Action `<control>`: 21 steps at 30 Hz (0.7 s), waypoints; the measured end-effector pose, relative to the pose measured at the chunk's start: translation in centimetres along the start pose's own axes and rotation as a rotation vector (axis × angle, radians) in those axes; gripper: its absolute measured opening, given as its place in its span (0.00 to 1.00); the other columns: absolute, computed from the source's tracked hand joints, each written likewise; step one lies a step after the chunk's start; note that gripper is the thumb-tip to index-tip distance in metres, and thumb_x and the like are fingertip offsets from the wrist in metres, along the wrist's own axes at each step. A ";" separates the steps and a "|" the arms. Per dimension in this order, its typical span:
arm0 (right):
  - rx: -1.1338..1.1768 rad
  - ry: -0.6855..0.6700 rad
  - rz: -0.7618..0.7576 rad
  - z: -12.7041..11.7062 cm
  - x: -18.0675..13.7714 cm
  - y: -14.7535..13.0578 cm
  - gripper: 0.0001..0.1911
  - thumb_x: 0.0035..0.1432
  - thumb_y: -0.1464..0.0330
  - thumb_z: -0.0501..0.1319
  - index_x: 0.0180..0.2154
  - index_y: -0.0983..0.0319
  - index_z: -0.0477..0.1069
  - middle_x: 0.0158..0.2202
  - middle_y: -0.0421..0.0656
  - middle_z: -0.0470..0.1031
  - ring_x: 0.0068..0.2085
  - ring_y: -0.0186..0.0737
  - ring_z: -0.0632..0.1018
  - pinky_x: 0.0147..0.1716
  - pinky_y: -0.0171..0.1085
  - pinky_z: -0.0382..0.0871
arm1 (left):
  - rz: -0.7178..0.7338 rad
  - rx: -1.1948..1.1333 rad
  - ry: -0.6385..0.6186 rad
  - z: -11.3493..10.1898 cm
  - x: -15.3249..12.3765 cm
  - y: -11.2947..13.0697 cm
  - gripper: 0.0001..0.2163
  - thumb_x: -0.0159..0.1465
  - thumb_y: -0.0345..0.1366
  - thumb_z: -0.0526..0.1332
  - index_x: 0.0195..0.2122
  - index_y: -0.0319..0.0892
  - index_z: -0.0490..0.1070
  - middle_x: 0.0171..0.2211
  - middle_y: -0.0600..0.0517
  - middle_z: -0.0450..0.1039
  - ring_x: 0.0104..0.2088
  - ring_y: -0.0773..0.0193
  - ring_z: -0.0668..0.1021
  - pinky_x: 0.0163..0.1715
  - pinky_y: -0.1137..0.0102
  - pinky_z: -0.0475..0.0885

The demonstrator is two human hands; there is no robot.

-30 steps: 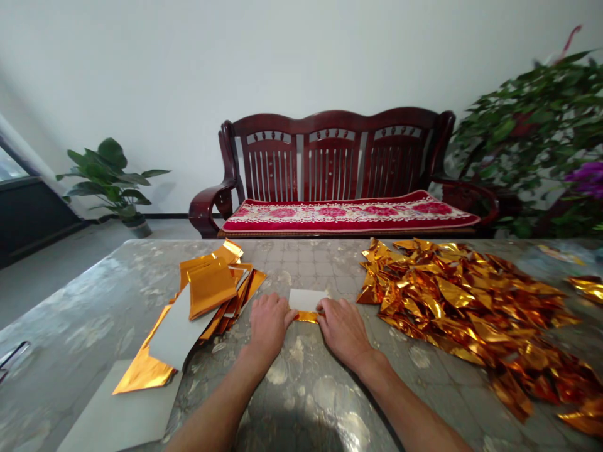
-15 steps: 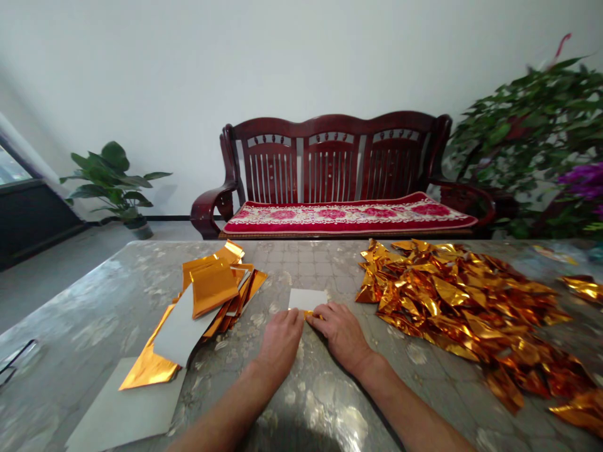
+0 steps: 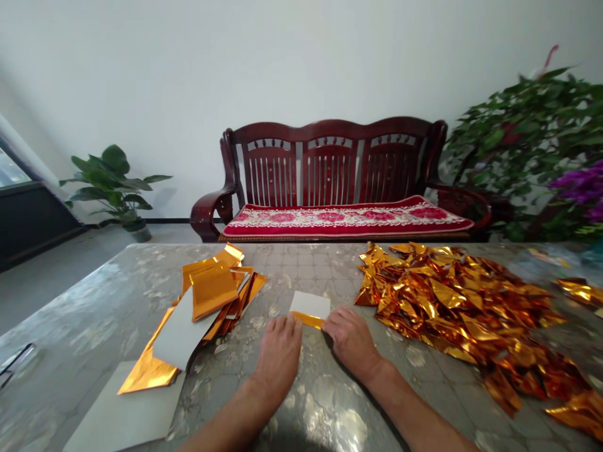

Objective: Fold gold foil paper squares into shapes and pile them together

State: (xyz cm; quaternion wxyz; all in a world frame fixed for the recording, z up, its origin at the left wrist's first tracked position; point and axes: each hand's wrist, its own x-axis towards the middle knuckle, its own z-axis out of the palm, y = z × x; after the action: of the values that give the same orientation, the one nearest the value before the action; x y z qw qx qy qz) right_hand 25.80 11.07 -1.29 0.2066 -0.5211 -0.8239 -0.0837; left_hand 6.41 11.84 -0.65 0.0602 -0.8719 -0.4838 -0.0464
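One dark, thin-edged object (image 3: pixel 16 364), too blurred to name, lies at the table's far left; beyond it on the floor stands one dark pot (image 3: pixel 139 231) holding one broad-leaved plant (image 3: pixel 115 169). One large pale sheet (image 3: pixel 125 411) lies on the patterned tabletop (image 3: pixel 311 267), partly under a loose heap of gold foil paper (image 3: pixel 214 290) — overlapping, so its sheets cannot be counted. Two bare hands meet one small piece of white-backed foil paper (image 3: pixel 311 304) at the table's middle, its white face up. A narrow gold strip (image 3: pixel 308 319) along its near edge has its long axis running left to right, the right end slightly closer to the person. The left hand (image 3: pixel 281 348) has its fingertips at the strip's left end; the right hand (image 3: pixel 351 339) curls its fingers at the right end — whether either pinches the paper, I cannot tell. One carved wooden settee (image 3: pixel 328 172) with three back panels stands behind, bearing one floral seat runner (image 3: pixel 346 216). Rightward spreads a pile of folded gold foil pieces (image 3: pixel 456 307), too many to count, then one clear plastic bag (image 3: pixel 539 263), its contents unclear, purple flowers (image 3: pixel 579 185) and trailing foliage (image 3: pixel 522 138).
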 end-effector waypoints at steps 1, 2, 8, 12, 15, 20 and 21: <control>-0.010 0.000 -0.007 0.0 0.0 -0.5 0.11 0.61 0.76 0.60 0.28 0.61 0.76 0.28 0.43 0.74 0.36 0.41 0.70 0.39 0.39 0.60 | -0.018 -0.016 0.015 -0.1 0.1 -0.1 0.16 0.67 0.28 0.55 0.54 0.39 0.71 0.55 0.40 0.72 0.51 0.49 0.75 0.49 0.55 0.69; -0.015 -0.001 -0.019 0.0 -0.1 -1.2 0.11 0.60 0.76 0.59 0.28 0.61 0.76 0.28 0.44 0.74 0.36 0.41 0.70 0.39 0.39 0.60 | -0.036 -0.036 0.038 -0.1 0.2 -0.2 0.15 0.67 0.30 0.55 0.54 0.40 0.72 0.55 0.40 0.72 0.51 0.49 0.74 0.50 0.55 0.69; 0.070 -0.016 -0.185 0.5 -0.4 -5.8 0.07 0.56 0.76 0.59 0.28 0.62 0.73 0.30 0.45 0.74 0.35 0.41 0.69 0.39 0.40 0.60 | -0.085 -0.121 0.096 0.4 0.8 -1.6 0.19 0.66 0.38 0.60 0.58 0.47 0.69 0.61 0.46 0.69 0.61 0.47 0.68 0.61 0.47 0.59; 0.196 -0.028 -0.222 0.4 -0.4 -5.1 0.10 0.55 0.77 0.58 0.25 0.61 0.72 0.26 0.42 0.74 0.32 0.39 0.70 0.36 0.38 0.60 | -0.075 -0.153 0.030 0.3 1.1 -2.2 0.21 0.66 0.38 0.61 0.61 0.48 0.66 0.63 0.47 0.65 0.64 0.45 0.65 0.62 0.41 0.54; 0.326 0.037 -0.020 0.1 0.2 -2.8 0.15 0.52 0.82 0.54 0.29 0.60 0.75 0.28 0.41 0.76 0.34 0.38 0.73 0.38 0.36 0.62 | -0.031 -0.189 -0.025 0.1 1.3 -2.7 0.22 0.67 0.39 0.59 0.63 0.50 0.63 0.65 0.48 0.63 0.65 0.46 0.63 0.62 0.40 0.55; 0.382 0.001 0.050 0.3 1.1 -0.1 0.25 0.52 0.84 0.51 0.44 0.58 0.76 0.44 0.41 0.79 0.47 0.40 0.73 0.49 0.39 0.64 | 0.063 -0.245 -0.017 0.0 1.7 -3.5 0.21 0.66 0.40 0.62 0.60 0.53 0.67 0.64 0.50 0.64 0.65 0.46 0.62 0.61 0.44 0.56; 0.373 -0.022 0.038 0.4 1.1 0.0 0.24 0.53 0.84 0.52 0.44 0.58 0.76 0.44 0.41 0.79 0.47 0.40 0.72 0.49 0.39 0.64 | 0.053 -0.260 0.009 -0.1 1.8 -3.5 0.19 0.65 0.40 0.63 0.58 0.53 0.69 0.63 0.50 0.66 0.63 0.47 0.65 0.60 0.47 0.58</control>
State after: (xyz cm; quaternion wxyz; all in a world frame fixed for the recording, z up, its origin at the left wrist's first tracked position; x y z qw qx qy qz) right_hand 25.29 12.14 -1.12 0.2922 -0.4900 -0.8174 0.0799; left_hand 4.33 15.17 -0.12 -0.0500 -0.8846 -0.4502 -0.1110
